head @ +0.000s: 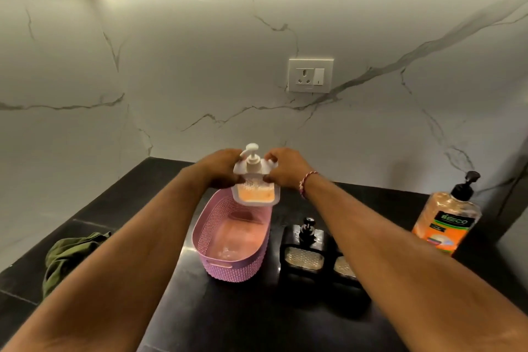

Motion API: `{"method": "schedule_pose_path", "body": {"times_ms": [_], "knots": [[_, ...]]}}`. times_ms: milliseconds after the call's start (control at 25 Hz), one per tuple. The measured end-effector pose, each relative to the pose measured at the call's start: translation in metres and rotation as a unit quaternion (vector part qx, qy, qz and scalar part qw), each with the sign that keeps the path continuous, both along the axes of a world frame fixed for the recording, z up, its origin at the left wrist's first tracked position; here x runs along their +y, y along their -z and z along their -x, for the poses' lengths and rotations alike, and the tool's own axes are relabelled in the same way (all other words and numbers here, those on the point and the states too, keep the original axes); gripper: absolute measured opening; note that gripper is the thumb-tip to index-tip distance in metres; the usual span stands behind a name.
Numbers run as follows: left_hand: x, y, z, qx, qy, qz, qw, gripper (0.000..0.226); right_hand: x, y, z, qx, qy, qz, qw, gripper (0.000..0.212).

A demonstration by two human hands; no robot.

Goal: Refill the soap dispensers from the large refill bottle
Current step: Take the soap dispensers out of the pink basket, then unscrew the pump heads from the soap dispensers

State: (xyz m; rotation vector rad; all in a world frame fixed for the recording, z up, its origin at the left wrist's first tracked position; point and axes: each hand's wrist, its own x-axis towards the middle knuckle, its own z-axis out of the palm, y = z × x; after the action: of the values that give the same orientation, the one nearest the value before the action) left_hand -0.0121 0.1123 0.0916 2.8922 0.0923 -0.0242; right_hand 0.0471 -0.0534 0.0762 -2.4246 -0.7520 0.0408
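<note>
Mid-frame, my left hand [221,167] and right hand [285,167] grip the white dispenser [255,180] upright above the pink basket [228,237].

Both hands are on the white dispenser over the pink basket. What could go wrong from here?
The white dispenser is held in the air by the left hand and right hand near its top; a slip could drop it onto the pink basket rim. It holds orange liquid and looks tilted, so it might spill on the counter. The black dispenser stands close beside the basket and could get knocked.
</note>
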Motion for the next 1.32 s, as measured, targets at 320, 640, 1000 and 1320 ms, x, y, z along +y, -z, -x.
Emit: {"method": "schedule_pose_path", "body": {"times_ms": [320,640,1000,1320], "knots": [[-0.134,-0.041,-0.018,-0.122,0.089,-0.006,0.988,0.057,-0.143,-0.06,0.001,-0.044,0.089,-0.032,0.995,0.035],[-0.271,0.003,-0.041,-0.071,0.211,-0.112,0.969,0.053,-0.276,-0.024,0.015,0.041,0.194,0.032,0.98,0.037],[-0.332,0.091,-0.03,-0.006,0.241,-0.191,0.951,0.045,-0.324,0.068,0.025,0.147,0.191,0.076,0.967,0.04],[-0.329,0.118,-0.032,0.025,0.224,-0.127,0.966,0.045,-0.332,0.106,0.026,0.155,0.167,0.061,0.972,0.049]]}}
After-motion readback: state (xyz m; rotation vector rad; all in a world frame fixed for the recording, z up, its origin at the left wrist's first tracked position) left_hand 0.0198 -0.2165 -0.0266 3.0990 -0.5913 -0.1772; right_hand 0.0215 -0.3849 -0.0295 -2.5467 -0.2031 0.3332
